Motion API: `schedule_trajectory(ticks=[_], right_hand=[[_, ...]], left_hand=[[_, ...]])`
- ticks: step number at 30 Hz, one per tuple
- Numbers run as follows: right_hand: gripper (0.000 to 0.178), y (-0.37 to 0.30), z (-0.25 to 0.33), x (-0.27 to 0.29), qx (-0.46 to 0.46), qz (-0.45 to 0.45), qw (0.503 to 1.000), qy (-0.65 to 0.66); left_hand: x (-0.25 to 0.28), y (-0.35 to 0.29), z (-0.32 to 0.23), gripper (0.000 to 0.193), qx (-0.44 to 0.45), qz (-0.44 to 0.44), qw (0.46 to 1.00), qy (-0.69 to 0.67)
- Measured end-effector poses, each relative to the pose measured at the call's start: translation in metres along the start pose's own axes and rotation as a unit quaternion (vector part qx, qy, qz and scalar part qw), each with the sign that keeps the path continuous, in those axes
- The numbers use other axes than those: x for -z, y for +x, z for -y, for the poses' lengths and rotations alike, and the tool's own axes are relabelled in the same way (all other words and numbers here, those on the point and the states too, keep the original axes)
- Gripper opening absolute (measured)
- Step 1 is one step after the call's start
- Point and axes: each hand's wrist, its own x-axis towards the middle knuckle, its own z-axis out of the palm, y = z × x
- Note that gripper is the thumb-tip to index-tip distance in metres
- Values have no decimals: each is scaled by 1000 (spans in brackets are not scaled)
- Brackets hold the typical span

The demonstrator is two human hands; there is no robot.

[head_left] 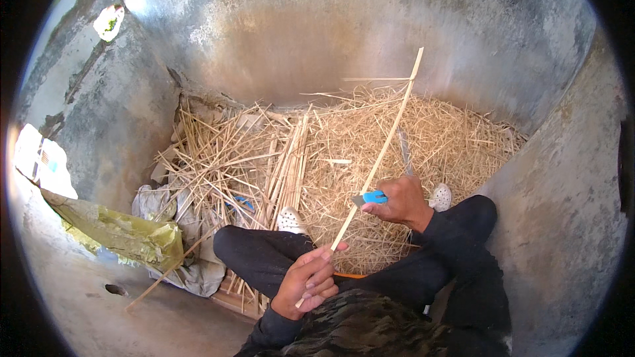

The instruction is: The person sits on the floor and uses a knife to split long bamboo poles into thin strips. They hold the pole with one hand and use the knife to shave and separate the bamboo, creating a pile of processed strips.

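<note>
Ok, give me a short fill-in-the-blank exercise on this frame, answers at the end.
1. The left hand grips the long pale strip near its ____ (upper or lower) end in the picture.
2. The right hand holds a small tool whose body is coloured ____.
3. Both visible shoes are ____ in colour.
4. The yellow-green sheet is toward the picture's ____ (left or right) side.

Missing words: lower; blue; white; left.

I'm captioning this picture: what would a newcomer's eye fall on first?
Probably the long pale strip slanting up through the middle, its lower part in the left hand. Next, the bright blue cutter in the right hand, its blade at the strip. Beyond them, a wide heap of straw-like shavings spreads below the grey wall.
</note>
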Motion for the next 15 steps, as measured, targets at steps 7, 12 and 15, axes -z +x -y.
schedule_trajectory(ticks=[7, 12, 15], right_hand=[[73, 16, -59, -4, -131, -47, 990, -5], [69, 6, -20, -1, -39, -13, 999, -22], [75, 39, -112, 18, -232, -77, 966, -90]], left_hand=[[-14, -8, 0, 32, -20, -15, 998, 64], [-3, -10, 5, 32, -26, -14, 999, 46], [-3, -25, 2, 32, 6, -16, 998, 54]])
